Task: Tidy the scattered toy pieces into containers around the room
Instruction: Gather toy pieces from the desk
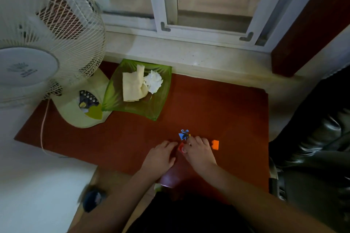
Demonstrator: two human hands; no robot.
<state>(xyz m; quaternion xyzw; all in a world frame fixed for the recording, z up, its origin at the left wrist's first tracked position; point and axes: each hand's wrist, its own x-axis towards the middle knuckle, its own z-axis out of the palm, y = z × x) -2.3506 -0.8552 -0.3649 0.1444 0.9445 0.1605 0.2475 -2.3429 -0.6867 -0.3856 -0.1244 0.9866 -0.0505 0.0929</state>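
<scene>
On the reddish-brown table (217, 104) lie three toy pieces close together. A blue jigsaw piece (183, 134) sits just beyond my right hand's fingertips. A small red piece (181, 147) shows between my two hands, with my right hand (199, 152) pinching it between thumb and fingers. An orange block (215, 144) lies just right of that hand, untouched. My left hand (161, 157) rests palm down beside the red piece, fingers curled on the table; whether it touches the piece is hidden.
A green square dish (159, 100) holding folded cloth and a crumpled tissue stands at the back left. A white table fan (47, 43) with its base and cord fills the left side. A window sill runs behind, and a black chair (312, 147) stands at the right.
</scene>
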